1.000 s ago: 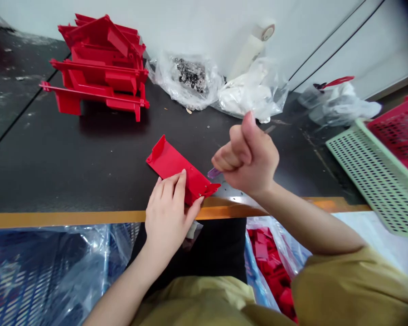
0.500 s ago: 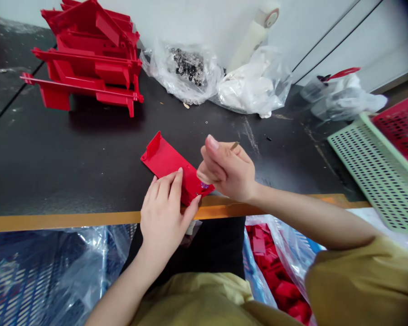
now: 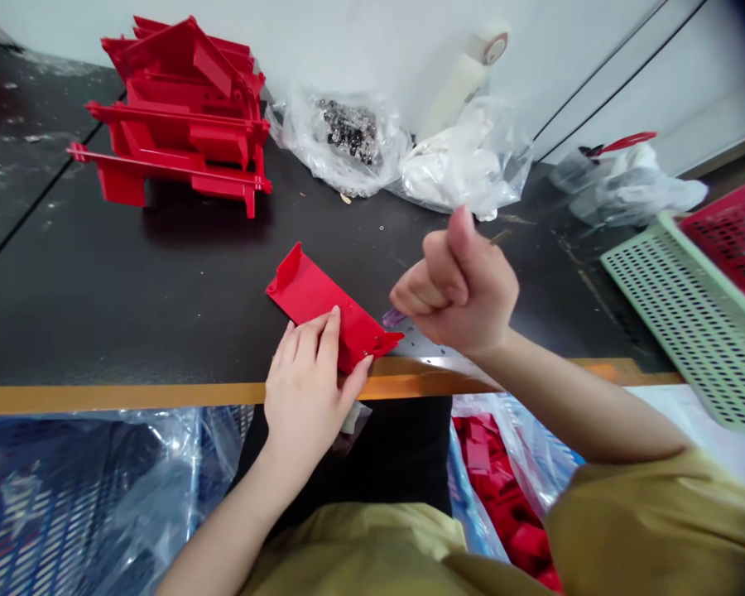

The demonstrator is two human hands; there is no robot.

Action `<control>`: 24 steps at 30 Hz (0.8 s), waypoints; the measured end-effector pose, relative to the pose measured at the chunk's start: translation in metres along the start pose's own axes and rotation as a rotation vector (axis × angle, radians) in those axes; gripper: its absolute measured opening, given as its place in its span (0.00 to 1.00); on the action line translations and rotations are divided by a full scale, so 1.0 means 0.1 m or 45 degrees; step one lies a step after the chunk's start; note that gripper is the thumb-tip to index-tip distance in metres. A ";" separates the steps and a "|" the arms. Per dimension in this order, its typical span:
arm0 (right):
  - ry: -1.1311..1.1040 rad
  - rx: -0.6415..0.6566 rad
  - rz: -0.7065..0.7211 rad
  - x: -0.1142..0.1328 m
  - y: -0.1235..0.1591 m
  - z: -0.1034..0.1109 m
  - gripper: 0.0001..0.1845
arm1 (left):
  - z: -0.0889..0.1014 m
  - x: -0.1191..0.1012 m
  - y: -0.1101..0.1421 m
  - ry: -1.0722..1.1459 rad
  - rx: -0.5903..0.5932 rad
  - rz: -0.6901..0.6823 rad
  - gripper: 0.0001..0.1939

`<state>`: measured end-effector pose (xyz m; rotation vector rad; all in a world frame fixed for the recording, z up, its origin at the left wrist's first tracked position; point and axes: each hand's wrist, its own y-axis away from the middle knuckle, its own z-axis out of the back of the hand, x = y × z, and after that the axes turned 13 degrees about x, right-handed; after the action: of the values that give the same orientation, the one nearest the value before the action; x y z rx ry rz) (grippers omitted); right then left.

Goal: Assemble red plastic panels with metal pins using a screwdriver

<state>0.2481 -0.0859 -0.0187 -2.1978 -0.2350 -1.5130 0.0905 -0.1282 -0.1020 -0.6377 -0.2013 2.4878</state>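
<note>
Tool (image 3: 393,318) mostly hidden in clenched right hand (image 3: 456,285), purple end showing. Red part (image 3: 323,291): flat, upright tab at far-left corner, lying at front edge of table (image 3: 142,306). Left hand (image 3: 304,385) covers its near side; can't tell if fingers grip.

The panel (image 3: 323,291) under the left hand (image 3: 304,377) looks smooth, satiny plastic; the table (image 3: 142,306) beyond that hand is smooth and semi-matt. Beyond the right hand (image 3: 459,285), the bag (image 3: 310,157) of black bits (image 3: 349,132) is glossy, crinkled plastic.
</note>
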 end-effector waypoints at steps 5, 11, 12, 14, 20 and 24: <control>0.120 0.028 -0.037 -0.13 0.15 -0.08 0.33 | 0.00 0.00 0.00 -0.003 0.004 0.024 0.27; 0.220 0.128 -0.050 -0.17 0.13 -0.11 0.33 | 0.00 -0.02 0.00 0.007 0.002 0.034 0.27; 0.199 0.141 -0.070 -0.17 0.11 -0.11 0.33 | -0.01 -0.02 0.00 0.006 0.001 0.037 0.26; 0.164 0.154 -0.132 -0.15 0.06 -0.12 0.33 | -0.01 -0.02 0.00 0.002 0.005 0.040 0.26; 0.136 0.240 -0.196 -0.14 -0.02 -0.16 0.34 | 0.01 -0.03 0.00 0.000 0.021 0.052 0.23; 0.120 0.303 -0.255 -0.15 -0.07 -0.16 0.34 | 0.02 -0.02 -0.01 0.005 0.025 0.050 0.22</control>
<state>0.2264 -0.0850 -0.0260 -1.9579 -0.5879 -1.5977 0.0913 -0.1288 -0.0996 -0.6439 -0.1646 2.5232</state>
